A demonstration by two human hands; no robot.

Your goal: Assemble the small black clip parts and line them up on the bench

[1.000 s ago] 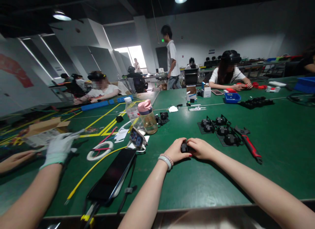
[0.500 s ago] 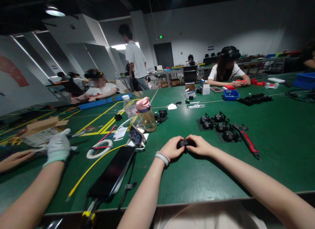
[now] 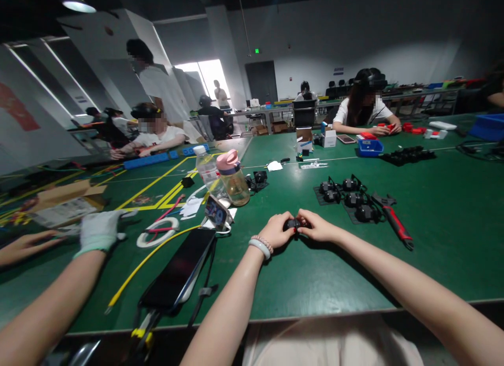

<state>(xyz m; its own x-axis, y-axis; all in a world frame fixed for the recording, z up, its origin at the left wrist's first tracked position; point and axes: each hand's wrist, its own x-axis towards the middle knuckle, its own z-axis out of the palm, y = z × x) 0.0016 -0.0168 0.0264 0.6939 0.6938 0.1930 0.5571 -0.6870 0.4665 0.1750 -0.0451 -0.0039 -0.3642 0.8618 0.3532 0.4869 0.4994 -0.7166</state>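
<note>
My left hand (image 3: 277, 230), with a bracelet and a bangle at the wrist, is closed on a small black part (image 3: 290, 225). From the other side my right hand (image 3: 319, 227) grips the same part. Both hands meet over the green table, and their fingers hide much of the piece, so its exact kind is unclear. Beyond my right hand lie several black round-bodied assemblies (image 3: 356, 199) on dark flat pieces. An adjustable wrench (image 3: 397, 227) with a red and black handle rests to their right.
Left of me lie a phone (image 3: 179, 271), a yellow cable (image 3: 147, 261) and a white cable coil (image 3: 158, 233). A pink-lidded bottle (image 3: 235, 185) and a clear bottle (image 3: 208, 171) stand behind. A co-worker's gloved hand (image 3: 100, 232) is at far left. Blue bin (image 3: 370, 148) sits farther back.
My hands stay together on the black part, with slight finger shifts. The co-worker's gloved hand has moved slightly right, and a standing person in the background has moved left.
</note>
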